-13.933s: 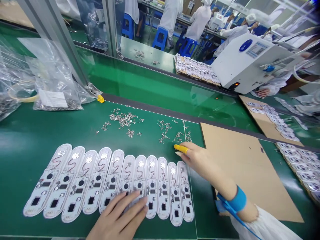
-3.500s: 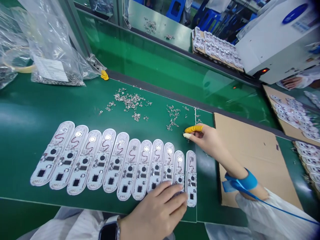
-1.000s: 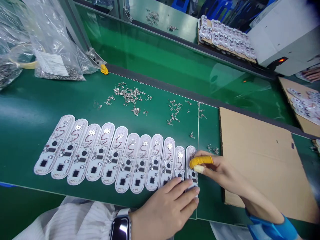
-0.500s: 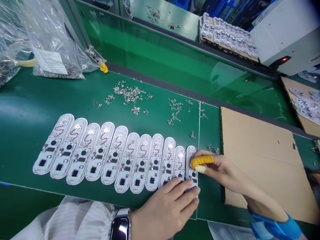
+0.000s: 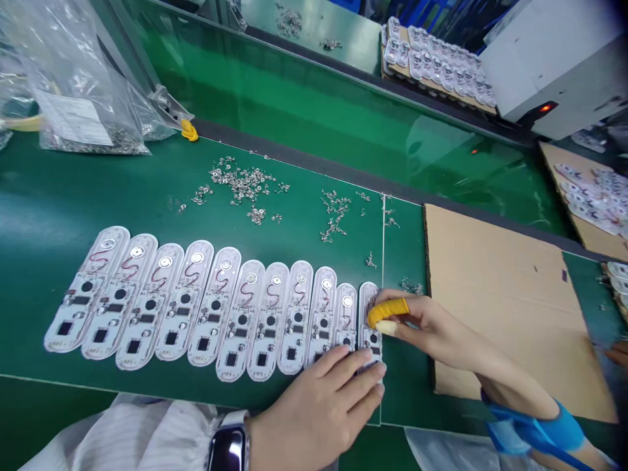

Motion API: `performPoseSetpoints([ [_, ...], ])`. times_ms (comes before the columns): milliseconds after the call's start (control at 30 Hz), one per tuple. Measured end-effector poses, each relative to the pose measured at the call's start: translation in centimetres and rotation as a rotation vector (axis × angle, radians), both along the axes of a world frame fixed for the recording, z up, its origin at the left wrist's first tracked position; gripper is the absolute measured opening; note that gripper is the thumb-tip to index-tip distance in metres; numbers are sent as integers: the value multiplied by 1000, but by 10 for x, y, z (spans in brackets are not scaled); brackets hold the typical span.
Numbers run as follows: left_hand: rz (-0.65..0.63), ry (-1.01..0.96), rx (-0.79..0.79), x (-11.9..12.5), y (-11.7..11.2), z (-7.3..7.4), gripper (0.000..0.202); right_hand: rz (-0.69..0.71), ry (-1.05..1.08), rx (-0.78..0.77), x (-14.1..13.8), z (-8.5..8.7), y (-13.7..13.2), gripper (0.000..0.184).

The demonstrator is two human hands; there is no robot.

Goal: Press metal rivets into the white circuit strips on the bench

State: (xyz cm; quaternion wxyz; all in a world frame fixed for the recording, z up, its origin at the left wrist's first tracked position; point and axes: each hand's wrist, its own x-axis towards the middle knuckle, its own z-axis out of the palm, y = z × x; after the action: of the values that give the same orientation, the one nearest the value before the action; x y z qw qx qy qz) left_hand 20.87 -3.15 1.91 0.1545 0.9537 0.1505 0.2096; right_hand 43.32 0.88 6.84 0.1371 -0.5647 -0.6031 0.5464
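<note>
A row of several white oblong circuit boards [image 5: 216, 307] lies side by side on the green mat [image 5: 59, 209]. My left hand [image 5: 318, 409] lies flat, fingers stretched out, over the lower ends of the rightmost boards. My right hand [image 5: 417, 324], with a yellow finger cot on the index finger, pinches thumb and index together at the top of the rightmost board [image 5: 369, 314]. What the pinch holds is too small to make out. Small loose metal parts [image 5: 240, 186] lie scattered behind the row.
A brown cardboard sheet [image 5: 495, 294] lies to the right. Clear bags of parts [image 5: 73, 104] stand at the far left. Beyond the mat runs a green conveyor belt [image 5: 314, 111], with a tray of white pieces [image 5: 436, 62] and a white machine [image 5: 554, 59] behind it.
Since 3.5 s ago my right hand came from the loose metal parts down to the rightmost board's top; over the last second it stays pinched there. My left hand stays flat.
</note>
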Motion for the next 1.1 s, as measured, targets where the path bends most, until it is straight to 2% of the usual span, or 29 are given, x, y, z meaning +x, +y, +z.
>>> performPoseSetpoints([
  [167, 15, -4, 13, 0, -2, -1, 29, 12, -74, 7, -2, -3, -4, 23],
  [333, 0, 8, 13, 0, -1, -2, 30, -46, 32, -1, -4, -1, -5, 33],
  [433, -6, 19, 11, -1, -1, -2, 31, -48, 17, 6, -2, 1, -3, 38],
  [767, -8, 31, 9, -1, 0, 0, 31, 123, -167, -25, -4, 4, 5, 29],
  [1100, -4, 21, 3, -1, 1, 0, 30, 99, -241, -39, -6, 4, 6, 24],
])
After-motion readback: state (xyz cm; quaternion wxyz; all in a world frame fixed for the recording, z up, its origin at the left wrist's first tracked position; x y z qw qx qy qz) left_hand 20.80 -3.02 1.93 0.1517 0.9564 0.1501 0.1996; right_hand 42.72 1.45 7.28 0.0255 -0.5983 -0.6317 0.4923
